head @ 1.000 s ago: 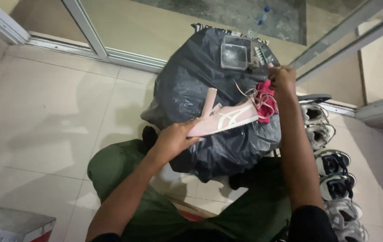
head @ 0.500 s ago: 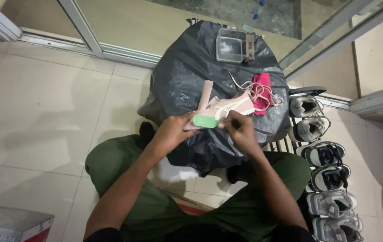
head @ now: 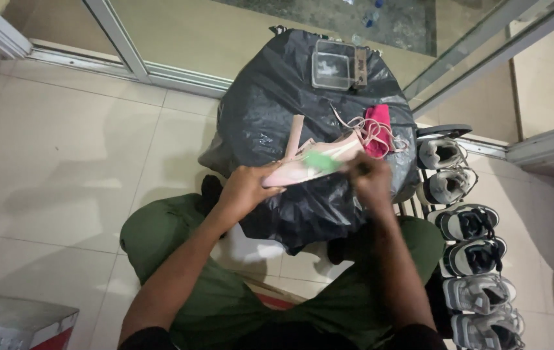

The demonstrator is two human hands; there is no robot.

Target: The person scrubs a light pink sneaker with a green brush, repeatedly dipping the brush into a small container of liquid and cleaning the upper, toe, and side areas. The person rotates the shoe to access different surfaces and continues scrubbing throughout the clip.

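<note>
My left hand grips a pink high-heeled shoe by its toe end, holding it over a big black plastic bag. The heel points up toward the bag's top. My right hand, blurred by motion, holds a green brush against the shoe's side. A bright pink cloth with thin pale straps lies on the bag just beyond the shoe.
A clear plastic box and a small dark brush rest on top of the bag. Several grey and white sneakers sit on a rack at the right. Sliding glass door frames run behind. A cardboard box is at the lower left.
My right hand came down from the pink cloth, took up the green brush, and now moves it along the shoe toward the right. My left hand keeps holding the shoe.
</note>
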